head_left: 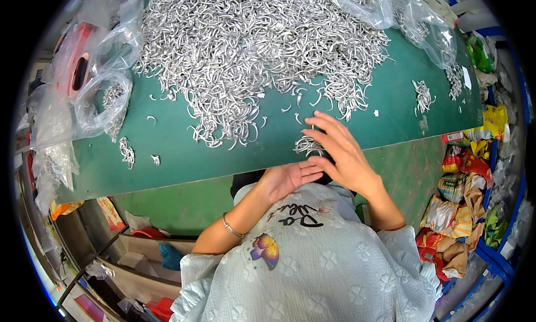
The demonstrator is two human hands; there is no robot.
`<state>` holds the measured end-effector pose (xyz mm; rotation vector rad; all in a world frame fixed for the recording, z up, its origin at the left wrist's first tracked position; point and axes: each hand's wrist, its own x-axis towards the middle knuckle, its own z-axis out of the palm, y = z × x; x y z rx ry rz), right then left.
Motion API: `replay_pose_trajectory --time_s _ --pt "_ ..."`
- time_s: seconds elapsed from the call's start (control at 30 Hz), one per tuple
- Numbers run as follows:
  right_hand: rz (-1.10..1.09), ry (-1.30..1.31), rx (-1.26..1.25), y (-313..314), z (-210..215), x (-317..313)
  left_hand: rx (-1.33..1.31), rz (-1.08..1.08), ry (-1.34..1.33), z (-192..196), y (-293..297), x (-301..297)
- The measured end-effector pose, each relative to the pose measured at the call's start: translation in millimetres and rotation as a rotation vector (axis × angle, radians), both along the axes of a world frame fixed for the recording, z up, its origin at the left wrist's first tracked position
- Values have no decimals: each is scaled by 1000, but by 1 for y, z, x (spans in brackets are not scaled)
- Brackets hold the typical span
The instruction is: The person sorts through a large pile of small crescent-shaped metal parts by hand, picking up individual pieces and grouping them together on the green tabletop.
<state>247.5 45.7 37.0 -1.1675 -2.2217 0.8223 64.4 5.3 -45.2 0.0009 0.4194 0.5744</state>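
Observation:
A large heap of small curved silver metal pieces [262, 37] covers the far middle of the green table [178, 160]. At the table's near edge a small cluster of the same pieces [306, 145] lies under and beside the fingers of my right hand [345, 157]. That hand's fingers are spread and slightly bent, with nothing visible in them; whether they touch the cluster is hard to tell. Just below the table edge my left hand [287, 179] is held palm up, fingers stretched out flat, holding nothing I can see. Its fingertips are close to the right thumb.
Clear plastic bags with silver pieces [111, 101] stand at the left, near a red case [78, 59]. More bags [427, 37] lie at the far right. Small piles [423, 96] sit apart on the table. Shelves with colourful packages [446, 216] stand at the right, brown compartments [145, 255] lower left.

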Motion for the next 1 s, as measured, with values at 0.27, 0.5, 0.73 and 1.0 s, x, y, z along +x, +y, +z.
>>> replay_pose_trajectory --time_s 0.27,0.5,0.73,1.0 --pt "68 89 44 -37 -14 -4 -329 214 -535 -31 -11 3" --pt "103 426 161 -59 -36 1 -251 110 -318 -19 0 0" --pt "-441 811 136 -69 -42 2 64 -325 301 36 2 6" --pt "-870 1166 280 -45 -43 31 63 -18 299 98 50 98"
